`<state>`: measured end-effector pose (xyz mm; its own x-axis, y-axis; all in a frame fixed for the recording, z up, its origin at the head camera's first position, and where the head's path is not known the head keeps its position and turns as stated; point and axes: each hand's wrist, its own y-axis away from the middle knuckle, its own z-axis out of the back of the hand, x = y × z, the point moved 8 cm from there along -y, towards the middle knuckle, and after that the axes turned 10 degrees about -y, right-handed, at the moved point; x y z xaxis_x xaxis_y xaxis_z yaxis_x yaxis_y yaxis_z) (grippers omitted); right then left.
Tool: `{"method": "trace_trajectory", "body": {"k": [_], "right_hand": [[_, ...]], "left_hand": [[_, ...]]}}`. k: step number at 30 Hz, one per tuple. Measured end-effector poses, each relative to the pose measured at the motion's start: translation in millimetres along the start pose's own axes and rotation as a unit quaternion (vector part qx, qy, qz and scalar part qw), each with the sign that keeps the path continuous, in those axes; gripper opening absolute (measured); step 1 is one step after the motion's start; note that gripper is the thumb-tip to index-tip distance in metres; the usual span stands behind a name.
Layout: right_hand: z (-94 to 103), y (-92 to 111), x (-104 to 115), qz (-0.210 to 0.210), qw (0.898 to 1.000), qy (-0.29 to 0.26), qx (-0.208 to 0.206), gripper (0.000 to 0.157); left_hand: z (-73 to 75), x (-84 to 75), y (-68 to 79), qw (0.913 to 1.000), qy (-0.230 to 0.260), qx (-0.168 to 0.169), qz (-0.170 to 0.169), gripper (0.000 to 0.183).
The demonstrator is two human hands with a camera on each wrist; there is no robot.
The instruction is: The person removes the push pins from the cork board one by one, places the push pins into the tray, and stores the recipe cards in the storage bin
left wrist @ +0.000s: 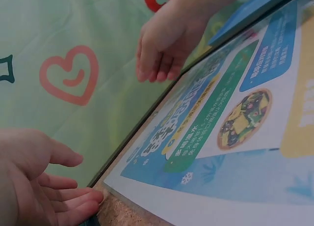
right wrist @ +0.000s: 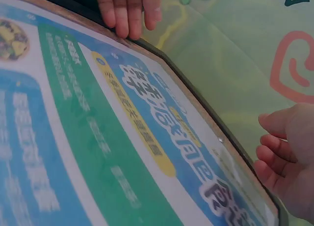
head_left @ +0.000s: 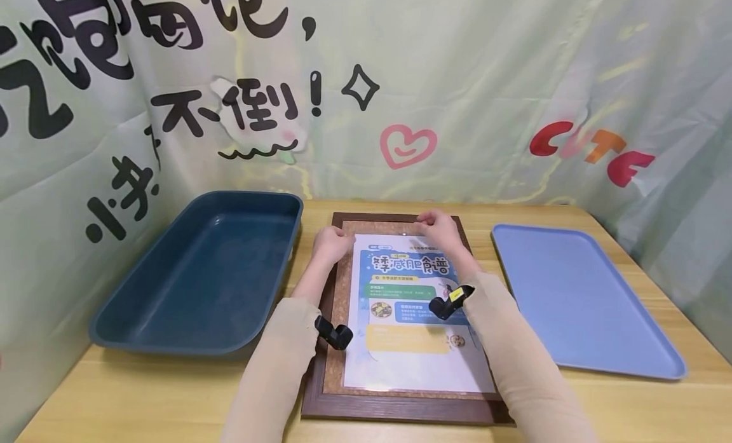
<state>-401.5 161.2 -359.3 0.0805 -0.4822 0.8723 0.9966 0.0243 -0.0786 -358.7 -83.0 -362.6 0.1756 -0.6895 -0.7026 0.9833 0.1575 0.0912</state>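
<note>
A printed poster sheet [head_left: 420,370] with blue, green and yellow panels lies on a cork board [head_left: 337,341] in a dark brown frame [head_left: 400,410]. My left hand [head_left: 333,243] is beside the sheet's upper left corner, its relaxed fingers [left wrist: 81,201] right at the cork and nothing seen in them. Over the board's top edge, towards the right, hovers my right hand [head_left: 439,230]. Its fingers [right wrist: 272,162] bend loosely, thumb apart, around no visible thing. A small shiny pin head [right wrist: 221,140] shows near the sheet's top edge, between the hands.
Left of the board stands a deep dark blue tub [head_left: 189,290]. A shallow light blue tray [head_left: 589,303] lies to the right. All rest on a wooden table [head_left: 149,392], with a printed curtain [head_left: 474,81] hanging behind and at the sides.
</note>
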Motion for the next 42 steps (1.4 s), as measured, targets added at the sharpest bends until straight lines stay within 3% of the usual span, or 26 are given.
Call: {"method": "trace_trajectory", "body": {"k": [11, 23, 29, 34, 38, 42], "right_hand": [[-20.8, -4.9, -17.0, -0.039, 0.999, 0.017, 0.006, 0.028], [-31.9, -8.8, -13.3, -0.016, 0.999, 0.033, 0.006, 0.021], [-33.1, -8.2, -14.7, -0.013, 0.999, 0.05, -0.001, 0.018], [-35.9, -8.4, -14.6, -0.009, 0.998, 0.054, 0.001, 0.018], [-36.1, -8.9, -13.4, -0.003, 0.998, 0.059, 0.001, 0.018], [-35.0, -10.5, -12.1, -0.001, 0.998, 0.064, -0.004, 0.017]], "left_hand": [[-14.9, 7.7, 6.9, 0.9986, 0.032, 0.038, 0.018, 0.039], [-18.0, 13.2, 3.4, 0.9938, 0.092, 0.057, 0.027, 0.042], [-18.1, 12.1, 4.5, 0.9941, 0.089, 0.045, 0.042, 0.036], [-14.9, 8.6, 5.4, 0.9971, 0.053, 0.021, 0.051, 0.01], [-13.8, 5.3, 6.0, 0.9974, 0.039, 0.02, 0.057, 0.012], [-15.4, 1.8, 6.8, 0.9957, 0.066, 0.028, 0.058, 0.02]]}}
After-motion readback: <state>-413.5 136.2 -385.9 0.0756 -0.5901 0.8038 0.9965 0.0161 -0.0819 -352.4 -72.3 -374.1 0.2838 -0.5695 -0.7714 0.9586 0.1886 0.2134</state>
